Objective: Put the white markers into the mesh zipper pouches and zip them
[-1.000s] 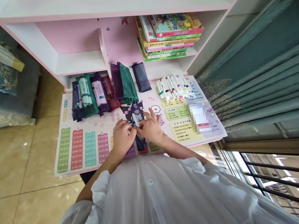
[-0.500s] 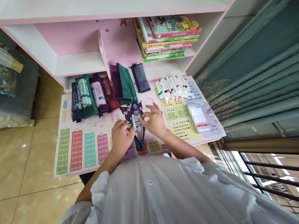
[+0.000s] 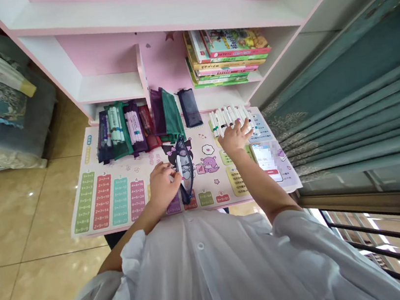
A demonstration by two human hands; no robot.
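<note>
My left hand [image 3: 165,182] pinches the near left edge of a dark blue mesh pencil pouch [image 3: 188,171], which lies lengthwise in front of me with its mouth parted. A white marker [image 3: 179,165] shows along the pouch's left side, by my thumb; whether it is fully inside I cannot tell. Over on the right, my right hand [image 3: 235,137] reaches with spread fingers over a row of white markers [image 3: 221,119] with coloured ends. Its fingertips are at the near ends of the markers, and I see none gripped.
Mesh pouches filled with markers [image 3: 115,124] lie at the back left. Flat purple and green pouches [image 3: 170,109] and a navy pouch [image 3: 190,107] lean at the shelf. A phone [image 3: 267,163] rests at the right, near a curtain [image 3: 345,99]. Books [image 3: 227,56] are stacked on the shelf.
My right hand has left the pouch and moved right and away from me to the row of markers. My left hand stays at the pouch. The view has shifted slightly.
</note>
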